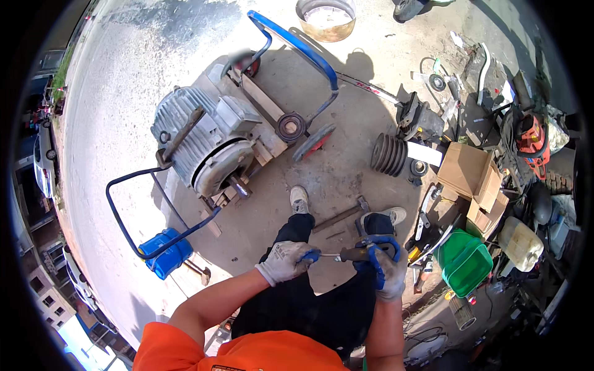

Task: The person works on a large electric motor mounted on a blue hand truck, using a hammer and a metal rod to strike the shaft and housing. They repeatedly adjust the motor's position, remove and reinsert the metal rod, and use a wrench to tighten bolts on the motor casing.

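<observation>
Clamping dark-handled tool (354,254) in gloved right hand (390,267) | holding gloved left hand (286,262) at shaft end, cannot tell if gripping | ahead, leftward: grey motor (195,128)

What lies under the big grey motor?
Wooden boards show past the edges of the motor, on a blue-handled cart. Whatever sits directly beneath the motor's middle is covered by its body and cannot be seen.

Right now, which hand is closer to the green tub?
The right hand: it is to the left of the green tub, not touching it. The left hand is farther left, beyond the right hand.
</observation>
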{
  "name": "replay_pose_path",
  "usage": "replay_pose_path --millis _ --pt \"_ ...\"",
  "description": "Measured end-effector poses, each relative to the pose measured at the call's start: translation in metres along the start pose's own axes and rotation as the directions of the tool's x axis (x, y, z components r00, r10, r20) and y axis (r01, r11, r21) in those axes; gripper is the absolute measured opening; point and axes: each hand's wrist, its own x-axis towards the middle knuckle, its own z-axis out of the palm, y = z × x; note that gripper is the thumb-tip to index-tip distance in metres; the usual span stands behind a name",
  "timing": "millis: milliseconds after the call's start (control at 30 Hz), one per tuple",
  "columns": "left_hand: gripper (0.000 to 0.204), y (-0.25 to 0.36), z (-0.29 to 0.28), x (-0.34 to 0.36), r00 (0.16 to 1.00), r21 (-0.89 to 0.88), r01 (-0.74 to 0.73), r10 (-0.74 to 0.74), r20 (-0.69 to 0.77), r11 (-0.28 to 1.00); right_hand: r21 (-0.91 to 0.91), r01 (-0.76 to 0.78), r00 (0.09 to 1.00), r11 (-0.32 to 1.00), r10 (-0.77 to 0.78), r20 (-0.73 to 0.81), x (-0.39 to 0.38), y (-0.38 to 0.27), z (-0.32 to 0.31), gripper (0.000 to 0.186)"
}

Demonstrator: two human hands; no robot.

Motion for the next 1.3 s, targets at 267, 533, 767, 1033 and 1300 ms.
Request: replay_pose_path --millis 267,533,767,1033,1300 --pt "0.037 -0.212 -0.09 -0.138 0.525 -0.807 0.224 -0.765 -0.373 0.547 -0.333 0.382 0.923 0.862 -0.371 0.098 0.079 -0.015 0.084 0.029" --pt "0.047 -0.312 -0.184 -0.04 -0.074 -0.338 0.671 -0.394 -0.916 0.66 -0.298 0.372 0.914 0.879 -0.289 0.285 0.15 0.018 0.26 0.027" --pt "0.056 -0.328 -0.18 -0.025 -0.17 -0.36 0.659 -0.335 -0.927 0.661 -0.381 0.295 0.919 0.876 -0.151 0.363 0.209 0.063 0.301 0.022" --pt "0.052 -0.322 -0.183 -0.028 -0.148 -0.407 0.603 -0.405 -0.902 0.687 -0.374 0.246 0.852 0.894 -0.015 0.524 0.239 0.109 0.327 0.025" --pt "0.052 -0.327 -0.179 -0.027 -0.142 -0.368 0.63 -0.364 -0.92 0.684 -0.502 0.263 0.812 0.824 0.093 0.577 0.257 0.133 0.343 0.025"
